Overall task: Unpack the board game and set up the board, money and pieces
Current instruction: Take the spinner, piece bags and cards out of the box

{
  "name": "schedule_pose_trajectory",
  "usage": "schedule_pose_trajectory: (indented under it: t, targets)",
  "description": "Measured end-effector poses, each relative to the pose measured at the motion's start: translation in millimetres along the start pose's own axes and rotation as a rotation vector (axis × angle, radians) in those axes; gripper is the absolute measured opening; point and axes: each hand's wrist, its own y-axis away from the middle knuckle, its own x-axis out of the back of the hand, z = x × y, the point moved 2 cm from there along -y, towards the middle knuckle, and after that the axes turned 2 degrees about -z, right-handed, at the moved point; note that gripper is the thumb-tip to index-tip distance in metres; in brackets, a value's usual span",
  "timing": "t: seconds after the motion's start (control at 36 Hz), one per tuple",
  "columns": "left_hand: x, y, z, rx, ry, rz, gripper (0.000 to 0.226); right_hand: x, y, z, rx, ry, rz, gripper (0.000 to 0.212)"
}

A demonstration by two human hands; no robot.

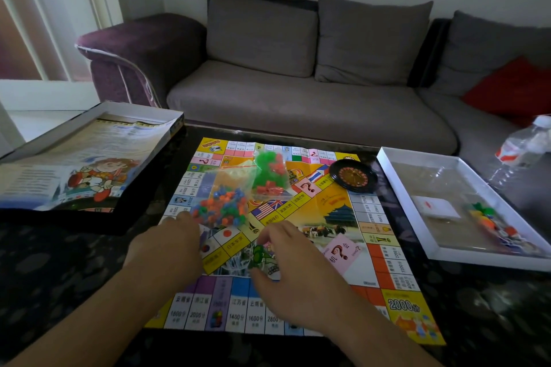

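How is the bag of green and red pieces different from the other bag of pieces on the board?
The green and red bag holds mostly green pieces with some red; the mixed bag holds orange, blue, green and red ones. The green and red bag lies farther from the person, untouched; the mixed bag lies nearer, with the left hand at its edge. Both are clear plastic bags lying on the board.

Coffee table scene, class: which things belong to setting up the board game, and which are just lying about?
Belong to the game: board, two bags of plastic pieces, roulette wheel, box lid, white tray with cards.

Just lying about: water bottle, red cushion, sofa.
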Motion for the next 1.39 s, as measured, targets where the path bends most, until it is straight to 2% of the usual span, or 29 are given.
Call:
schedule_pose_trajectory:
  t: [0.14,0.22,0.33,0.44,0.56,0.61,0.67,0.75,0.89,1.0,1.06,1.19,1.39]
  targets:
    - [9,1,19,-0.064,0.044,0.075,0.047,10,4,7,-0.003,-0.007,0.008,0.035]
    - [17,-1,51,-0.213,0.215,0.162,0.045,28,8,26,-0.047,0.002,0.078,0.028]
    - [20,8,98,-0.444,0.284,0.245,0.035,65,14,61,-0.175,0.002,0.193,0.029]
    - [13,16,164,-0.697,0.326,0.203,0.029,116,28,112,-0.348,-0.044,0.35,0.018]
    - [12,18,244,-0.827,0.382,0.142,0.037,155,43,180,-0.542,0.028,0.438,0.018]
    - [8,15,285,-0.882,0.39,0.144,0.033,166,47,214,-0.608,0.103,0.469,0.023]
    - [2,8,320,-0.906,0.367,0.185,0.03,171,49,239,-0.601,0.121,0.47,0.027]
    - [-1,-6,367,-0.922,0.368,0.188,0.039,178,46,271,-0.536,0.163,0.429,0.022]
    - [-18,-24,407,-0.903,0.173,0.187,0.045,181,37,315,-0.48,0.21,0.349,0.027]
    - [-35,-22,410,-0.869,0.195,0.19,0.059,185,28,323,-0.432,0.319,0.221,0.054]
    - [-40,-22,410,-0.856,0.183,0.195,0.064,187,24,325,-0.426,0.373,0.152,0.057]
    - [-41,-23,410,-0.857,0.155,0.162,0.065,193,21,327,-0.385,0.5,0.081,0.05]
    - [-43,-23,412,-0.85,0.172,0.166,0.065,197,19,331,-0.254,0.636,0.085,0.035]
